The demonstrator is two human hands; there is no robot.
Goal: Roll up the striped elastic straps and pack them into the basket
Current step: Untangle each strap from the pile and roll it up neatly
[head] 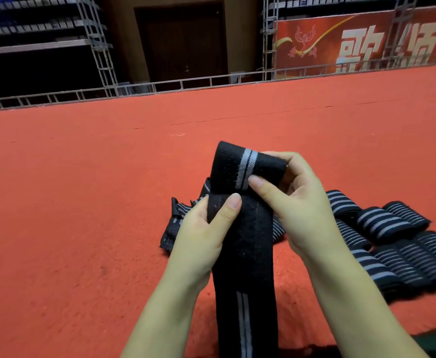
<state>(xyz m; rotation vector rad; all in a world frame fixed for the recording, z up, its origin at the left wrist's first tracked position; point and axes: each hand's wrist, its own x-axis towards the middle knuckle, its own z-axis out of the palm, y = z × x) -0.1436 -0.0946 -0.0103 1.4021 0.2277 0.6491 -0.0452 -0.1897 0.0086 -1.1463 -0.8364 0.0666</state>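
I hold a black elastic strap with grey stripes (245, 244) upright over the red carpet. Its top end (240, 166) is folded over into the start of a roll. My right hand (294, 202) pinches that folded end, thumb in front and fingers behind. My left hand (206, 228) grips the strap's left edge just below the fold, thumb on the front. The rest of the strap hangs down between my forearms and leaves the view at the bottom. No basket is in view.
Several rolled striped straps (392, 239) lie on the carpet to the right. A loose heap of unrolled straps (178, 223) lies behind my left hand. The red carpet (82, 202) stretches to a metal truss rail (160, 86) at the back.
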